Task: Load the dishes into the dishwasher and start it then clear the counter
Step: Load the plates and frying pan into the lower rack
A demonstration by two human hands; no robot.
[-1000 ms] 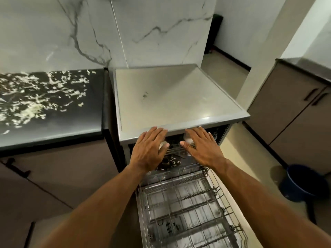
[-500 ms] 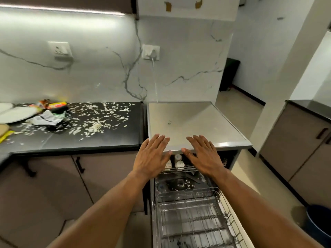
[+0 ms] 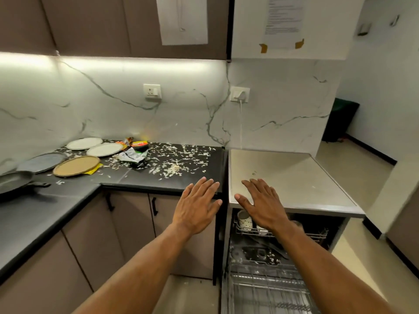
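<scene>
Head view. Steel-grey dishwasher (image 3: 292, 177) standing open at right, flat top bare but for a few specks; lower rack (image 3: 267, 291) pulled out near, looking unloaded; upper rack (image 3: 315, 235) farther in, holding a spotted cup (image 3: 244, 219) and at least one other small vessel, partly hidden behind the right wrist. White flakes scattered over the tub floor.

Both hands raised over the dishwasher's near left corner, holding nothing: left hand (image 3: 196, 206) flat with fingers spread and straight, above the edge of the black counter (image 3: 136, 180); right hand (image 3: 260, 206) likewise flat and spread, over the front lip of the steel top.

Likely at the loading step, barely begun. Dishes waiting far left, well apart from the hands: two white plates (image 3: 95, 146), a grey plate (image 3: 42, 162), a tan plate (image 3: 76, 166) overlapping it, and a dark frying pan (image 3: 15, 181) at the left edge. Next move: a long reach left for a plate, then carrying it back to the open rack.

Crumpled wrappers (image 3: 133, 152) and white flakes (image 3: 174, 162) strewn across the counter, left for the clearing step.
</scene>
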